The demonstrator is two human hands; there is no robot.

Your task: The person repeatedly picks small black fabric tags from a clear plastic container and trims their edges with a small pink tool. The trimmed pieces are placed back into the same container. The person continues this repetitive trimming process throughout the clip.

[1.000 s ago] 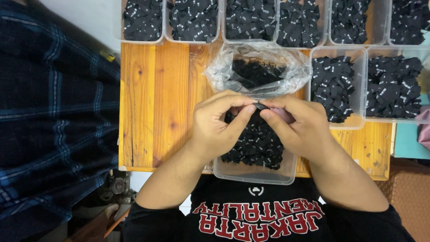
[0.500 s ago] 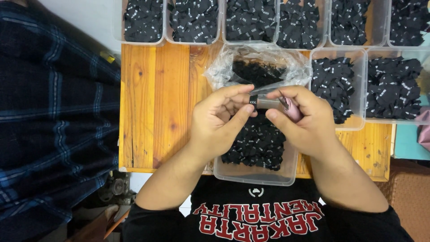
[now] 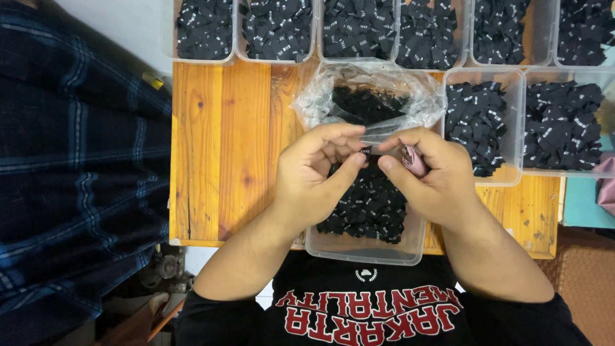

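Note:
My left hand (image 3: 317,176) and my right hand (image 3: 432,176) meet fingertip to fingertip over a clear plastic tub (image 3: 365,247) of small black fabric labels (image 3: 368,205). Between thumbs and forefingers both pinch one small black label (image 3: 368,151). A pink object (image 3: 414,160) sits tucked under the right hand's fingers; what it is I cannot tell. Just beyond the hands lies a crumpled clear plastic bag (image 3: 368,96) with more black labels inside.
Several clear tubs of black labels line the far edge (image 3: 275,32) and right side (image 3: 477,125) of the wooden table (image 3: 224,147). Dark plaid cloth (image 3: 77,166) hangs at the left. Something pink (image 3: 605,186) pokes in at the right edge.
Both hands rose slightly and then settled back lower over the tub, fingers still working the small label. The pink object under the right fingers has come into sight.

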